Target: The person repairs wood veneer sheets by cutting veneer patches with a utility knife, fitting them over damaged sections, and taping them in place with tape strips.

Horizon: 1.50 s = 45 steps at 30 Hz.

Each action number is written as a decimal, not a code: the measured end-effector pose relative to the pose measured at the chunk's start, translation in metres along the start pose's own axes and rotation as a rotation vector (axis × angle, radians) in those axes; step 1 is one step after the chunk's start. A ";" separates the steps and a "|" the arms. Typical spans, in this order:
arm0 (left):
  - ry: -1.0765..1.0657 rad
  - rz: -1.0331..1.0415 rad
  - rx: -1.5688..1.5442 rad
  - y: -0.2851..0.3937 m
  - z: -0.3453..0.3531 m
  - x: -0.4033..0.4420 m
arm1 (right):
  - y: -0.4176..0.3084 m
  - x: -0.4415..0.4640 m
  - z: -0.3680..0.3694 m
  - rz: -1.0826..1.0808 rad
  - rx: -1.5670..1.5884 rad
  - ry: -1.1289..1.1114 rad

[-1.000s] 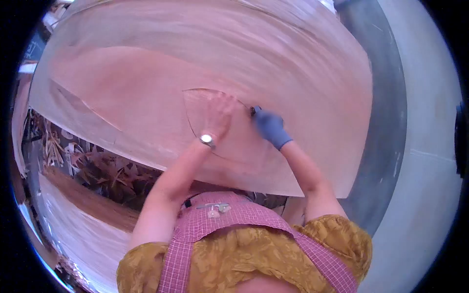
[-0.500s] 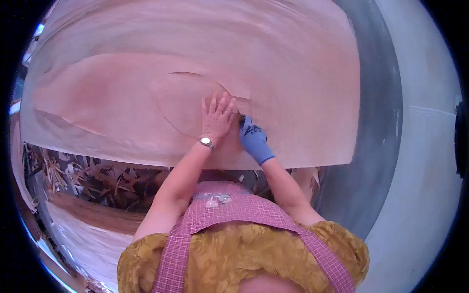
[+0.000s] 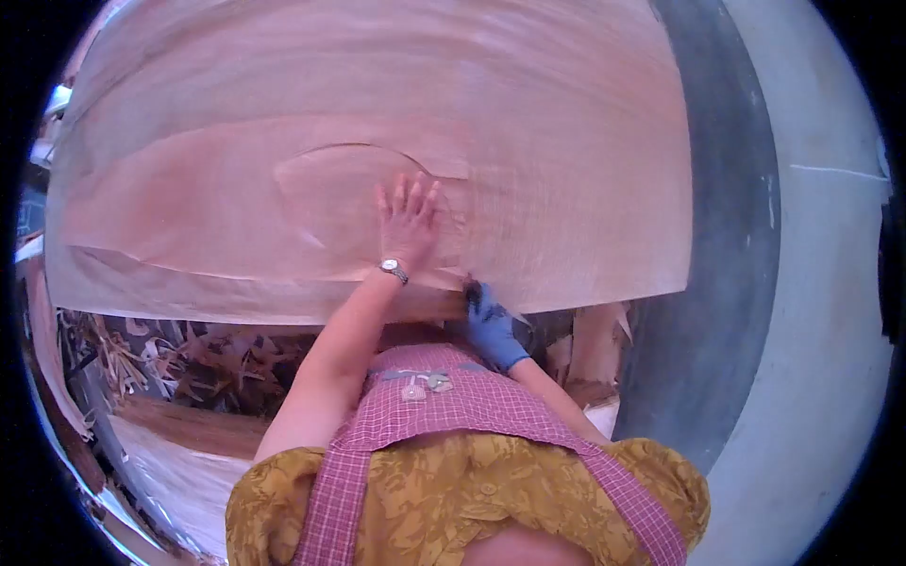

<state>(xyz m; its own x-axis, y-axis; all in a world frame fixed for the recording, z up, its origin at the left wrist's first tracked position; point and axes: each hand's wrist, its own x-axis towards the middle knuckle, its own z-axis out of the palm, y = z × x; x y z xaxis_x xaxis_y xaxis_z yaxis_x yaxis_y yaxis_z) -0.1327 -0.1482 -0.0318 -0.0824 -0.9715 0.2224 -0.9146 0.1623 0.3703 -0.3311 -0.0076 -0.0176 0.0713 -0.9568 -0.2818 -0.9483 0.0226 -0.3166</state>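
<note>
A large sheet of thin pinkish wood veneer (image 3: pixel 585 189) lies in front of me, with a curved cut line in its middle. My left hand (image 3: pixel 410 222), bare and with a watch at the wrist, presses flat on the sheet with fingers spread, just below the curved line. My right hand (image 3: pixel 492 325), in a blue glove, is closed at the sheet's near edge. It grips a small dark tool (image 3: pixel 471 286) whose exact shape is mostly hidden by the fingers.
Veneer scraps (image 3: pixel 222 363) lie in a heap below the sheet's near edge at left. Another stack (image 3: pixel 179 481) stands at lower left. A dark grey strip (image 3: pixel 727 189) and paler floor (image 3: pixel 821 283) run along the right.
My right hand has moved from the end of the curved line down to the near edge. A straight cut now shows right of my left hand, which stays flat on the sheet.
</note>
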 end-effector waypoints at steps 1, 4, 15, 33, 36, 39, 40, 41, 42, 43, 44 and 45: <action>-0.019 -0.002 0.017 0.001 0.004 0.000 | 0.028 -0.001 0.026 -0.163 0.047 0.228; -0.129 0.009 -0.134 -0.006 -0.007 0.011 | 0.006 0.032 -0.001 0.074 0.710 0.230; -0.225 -0.344 0.384 -0.340 -0.193 0.047 | -0.108 0.127 -0.007 -0.502 -0.074 0.184; -0.846 -0.157 0.319 -0.429 -0.290 0.073 | -0.119 0.130 -0.059 -0.433 -0.088 0.008; -0.907 -0.229 0.001 -0.432 -0.330 0.111 | -0.115 0.136 -0.069 -0.512 -0.068 0.016; -0.757 -0.481 -0.872 -0.469 -0.353 0.133 | -0.105 0.150 -0.077 -0.449 -0.037 -0.094; -0.760 -0.444 -0.719 -0.463 -0.364 0.155 | -0.104 0.159 -0.081 -0.447 -0.062 -0.155; -0.768 -0.407 -0.565 -0.454 -0.381 0.179 | -0.104 0.167 -0.083 -0.440 -0.080 -0.223; -0.663 -0.376 -0.444 -0.456 -0.391 0.195 | -0.103 0.169 -0.084 -0.432 -0.096 -0.297; -0.553 -0.337 -0.326 -0.458 -0.400 0.213 | -0.107 0.169 -0.089 -0.469 -0.095 -0.289; -0.485 -0.330 -0.170 -0.445 -0.411 0.233 | -0.110 0.169 -0.096 -0.507 -0.098 -0.278; -0.409 -0.321 -0.019 -0.433 -0.419 0.253 | -0.107 0.167 -0.096 -0.548 -0.105 -0.266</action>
<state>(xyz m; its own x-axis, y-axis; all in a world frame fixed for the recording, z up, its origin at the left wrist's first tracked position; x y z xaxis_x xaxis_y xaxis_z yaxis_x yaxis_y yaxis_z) 0.4081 -0.3915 0.2422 0.0499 -0.9605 -0.2739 -0.9124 -0.1554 0.3787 -0.2469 -0.1973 0.0562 0.6184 -0.7161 -0.3236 -0.7765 -0.4934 -0.3921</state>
